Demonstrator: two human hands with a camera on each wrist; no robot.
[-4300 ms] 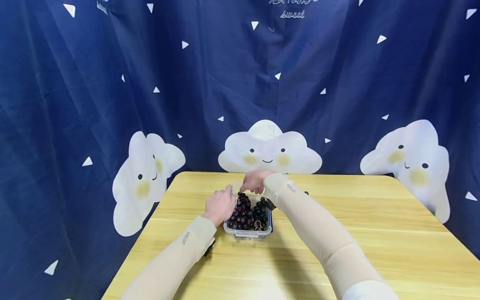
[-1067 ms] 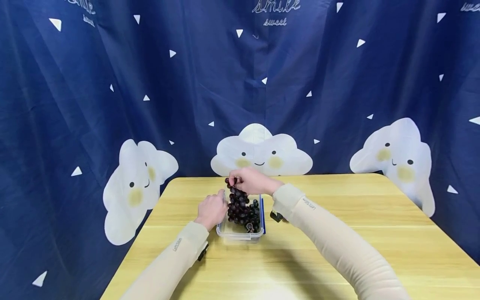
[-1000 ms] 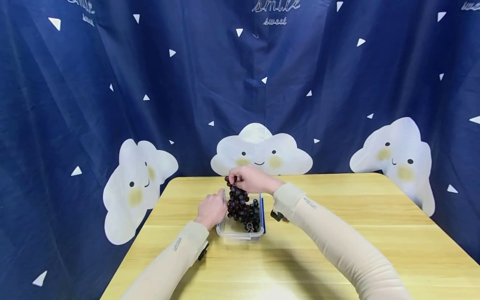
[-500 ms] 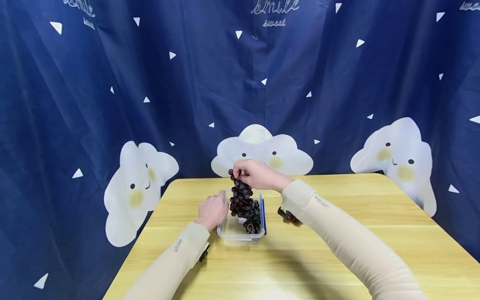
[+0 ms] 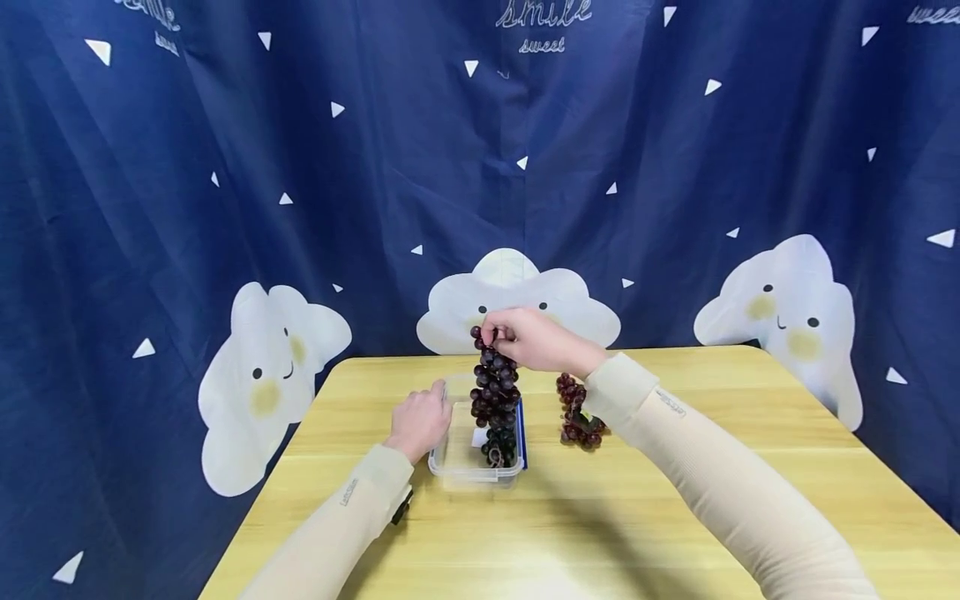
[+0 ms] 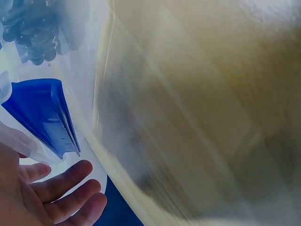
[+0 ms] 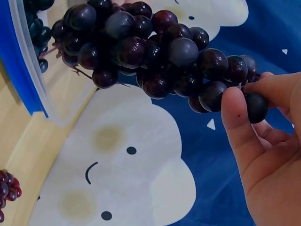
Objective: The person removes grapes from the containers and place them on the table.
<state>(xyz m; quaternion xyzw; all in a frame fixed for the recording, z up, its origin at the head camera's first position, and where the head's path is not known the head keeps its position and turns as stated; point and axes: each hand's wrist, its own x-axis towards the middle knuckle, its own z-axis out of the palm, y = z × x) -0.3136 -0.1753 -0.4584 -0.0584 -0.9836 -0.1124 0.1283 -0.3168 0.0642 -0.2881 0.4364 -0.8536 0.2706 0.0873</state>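
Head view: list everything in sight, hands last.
Curtain: one, dark blue printed white, behind.
Clouds: three, white, low on the curtain.
Table: one, pale wood, in front.
Box: one, clear, on the table.
Blue flap: one, blue, box's right side.
White patch: one, white, inside the box, unclear.
Green grapes: one bunch, dark green, inside the box.
Red grapes: one bunch, red, table right of the box.
Purple grapes: one bunch, dark purple, over the box.
Wrist devices: two, black, under wrists.
Sleeves: two, cream, on the arms.
Left hand: one, bare, at the box's left side.
Right hand: one, bare, pinching the purple grapes.
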